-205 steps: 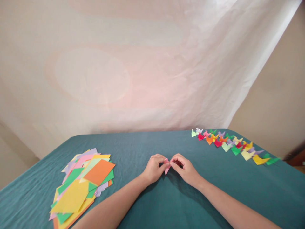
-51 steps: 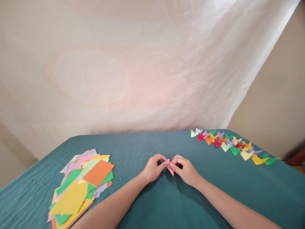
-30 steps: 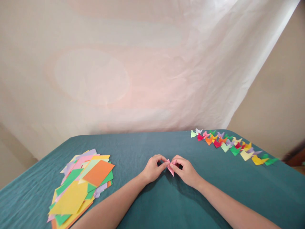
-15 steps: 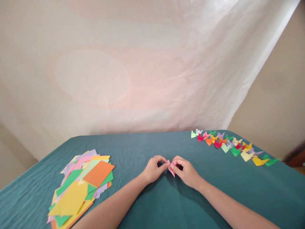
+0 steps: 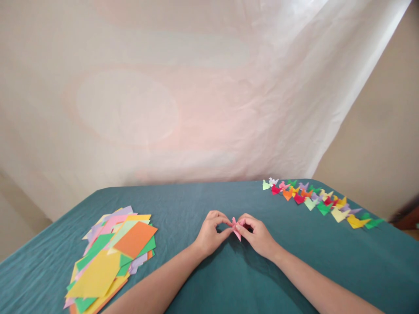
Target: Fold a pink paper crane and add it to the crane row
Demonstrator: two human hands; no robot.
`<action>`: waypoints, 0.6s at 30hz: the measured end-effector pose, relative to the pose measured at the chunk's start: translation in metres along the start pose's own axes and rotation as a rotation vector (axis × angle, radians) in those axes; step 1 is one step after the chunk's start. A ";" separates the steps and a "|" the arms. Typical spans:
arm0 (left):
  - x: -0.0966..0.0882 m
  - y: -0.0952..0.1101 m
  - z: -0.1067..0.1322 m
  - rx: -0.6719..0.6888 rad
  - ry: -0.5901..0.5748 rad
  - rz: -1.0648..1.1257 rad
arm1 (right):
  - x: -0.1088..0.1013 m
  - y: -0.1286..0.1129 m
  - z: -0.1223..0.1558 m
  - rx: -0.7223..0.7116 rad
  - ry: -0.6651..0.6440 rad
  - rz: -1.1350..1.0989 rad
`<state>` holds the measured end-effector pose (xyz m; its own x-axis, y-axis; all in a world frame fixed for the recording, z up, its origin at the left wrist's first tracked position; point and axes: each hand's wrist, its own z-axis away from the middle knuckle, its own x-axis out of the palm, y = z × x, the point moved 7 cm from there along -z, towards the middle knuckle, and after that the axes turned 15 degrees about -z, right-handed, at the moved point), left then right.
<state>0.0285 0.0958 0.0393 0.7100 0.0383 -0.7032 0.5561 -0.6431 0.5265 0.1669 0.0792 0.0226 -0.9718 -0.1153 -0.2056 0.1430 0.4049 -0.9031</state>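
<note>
A small pink origami bird (image 5: 237, 233) is held just above the cloth at the middle, its thin head pointing up and a pointed wing hanging down. My right hand (image 5: 257, 234) pinches its right side between thumb and fingers. From the other side, my left hand (image 5: 211, 233) is closed with the thumb and fingertips meeting at the bird's left edge, below the head. The fingertips cover part of the paper folds.
On the left of the green-covered table (image 5: 183, 200) lies a loose pile of coloured paper sheets (image 5: 135, 240). Rows of small folded paper birds (image 5: 324, 208) in many colours stand at the far right. A pale cloth (image 5: 203, 96) hangs behind the table.
My left thumb and fingers have shifted slightly down and left from the bird's head, which now shows more clearly. My right hand keeps its pinch almost unmoved.
</note>
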 end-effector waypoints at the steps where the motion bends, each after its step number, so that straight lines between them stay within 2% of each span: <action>1: 0.000 0.000 0.000 0.005 0.011 -0.016 | 0.000 0.000 0.001 -0.009 0.006 0.008; 11: -0.003 0.002 0.002 0.025 0.091 -0.094 | 0.004 -0.018 0.008 -0.230 0.101 0.166; 18: -0.001 0.004 0.001 0.022 0.054 -0.102 | 0.002 -0.017 0.009 -0.258 0.099 0.203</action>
<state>0.0293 0.0928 0.0415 0.6729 0.1446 -0.7254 0.6171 -0.6505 0.4428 0.1639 0.0633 0.0341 -0.9436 0.0745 -0.3227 0.2958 0.6278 -0.7200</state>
